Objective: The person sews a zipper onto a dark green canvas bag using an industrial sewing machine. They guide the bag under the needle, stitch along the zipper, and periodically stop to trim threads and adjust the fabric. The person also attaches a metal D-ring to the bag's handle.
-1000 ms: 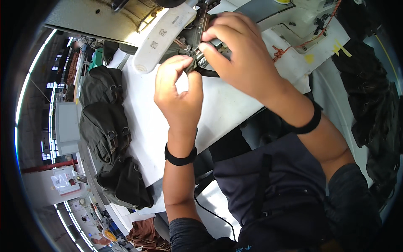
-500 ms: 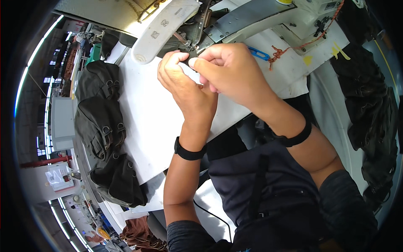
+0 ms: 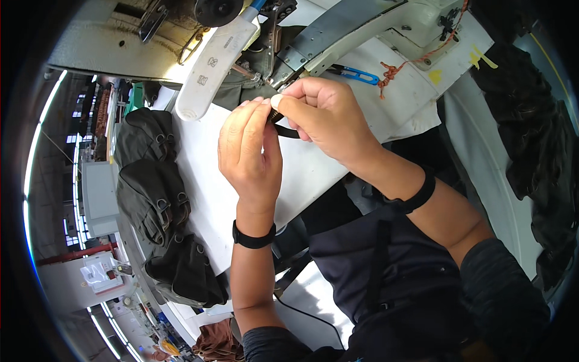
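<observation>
My left hand (image 3: 248, 154) and my right hand (image 3: 316, 114) meet below a sewing machine (image 3: 329, 33), with fingertips pinched on a dark strip (image 3: 287, 131) with a brass-coloured part, perhaps a zipper. My left fingers curl over its upper end; my right thumb presses beside them, with the other fingers bent. A long white machine piece (image 3: 214, 66) juts down to the upper left of my hands. Olive-grey fabric (image 3: 247, 90) lies under the machine's metal parts. A blue thread snip (image 3: 359, 74) lies right of my right hand, beside a knotted orange cord (image 3: 389, 72).
The white table (image 3: 304, 175) bends away below my hands. Three dark olive bags with metal rings (image 3: 142, 199) line its left side. Dark fabric (image 3: 525, 139) hangs at the right. Brown material (image 3: 214, 341) sits at the lower left, with shop shelving beyond.
Since a second ago my right hand has come down and left from the machine's metal parts to join my left fingertips, uncovering the blue snip. The view has shifted slightly.
</observation>
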Demonstrator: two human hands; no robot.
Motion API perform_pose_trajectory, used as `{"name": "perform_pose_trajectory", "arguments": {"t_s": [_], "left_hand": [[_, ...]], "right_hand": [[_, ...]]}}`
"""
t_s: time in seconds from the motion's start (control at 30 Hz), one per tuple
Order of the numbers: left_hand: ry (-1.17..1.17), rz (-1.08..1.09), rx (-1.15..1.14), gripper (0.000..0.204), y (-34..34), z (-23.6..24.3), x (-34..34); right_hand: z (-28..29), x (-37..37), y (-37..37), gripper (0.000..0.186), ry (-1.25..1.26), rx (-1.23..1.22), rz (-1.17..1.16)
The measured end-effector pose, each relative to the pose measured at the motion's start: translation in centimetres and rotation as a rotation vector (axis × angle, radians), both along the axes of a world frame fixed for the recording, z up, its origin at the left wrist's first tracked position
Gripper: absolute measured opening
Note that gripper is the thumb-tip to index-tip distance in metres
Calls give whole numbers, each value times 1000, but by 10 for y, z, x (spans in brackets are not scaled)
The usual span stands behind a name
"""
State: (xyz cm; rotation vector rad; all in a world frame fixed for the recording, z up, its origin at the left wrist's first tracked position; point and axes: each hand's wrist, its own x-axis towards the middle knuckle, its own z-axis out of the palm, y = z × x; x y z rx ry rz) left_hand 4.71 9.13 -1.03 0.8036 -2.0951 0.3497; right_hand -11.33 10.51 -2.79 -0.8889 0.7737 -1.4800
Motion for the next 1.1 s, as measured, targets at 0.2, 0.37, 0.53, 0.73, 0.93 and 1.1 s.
{"name": "perform_pose_trajectory", "arguments": {"t_s": [0.2,0.37,0.53,0.73,0.93,1.1], "left_hand": [[-6,6,-21,40,3,-3,-3],[21,10,29,41,2,-6,1],[95,12,102,44,-1,-14,-1],[74,5,99,49,-3,-14,3],[-72,182,-36,58,-2,-11,1],[37,171,61,68,2,-19,-10]], "right_hand": [[-1,-9,11,24,-44,-32,80],[-1,-8,12,24,-60,-42,67],[-3,-7,10,22,-62,-51,60],[3,-2,10,19,-69,-15,67],[-1,1,6,19,-8,-60,36],[0,-10,10,16,146,-143,-73]]}}
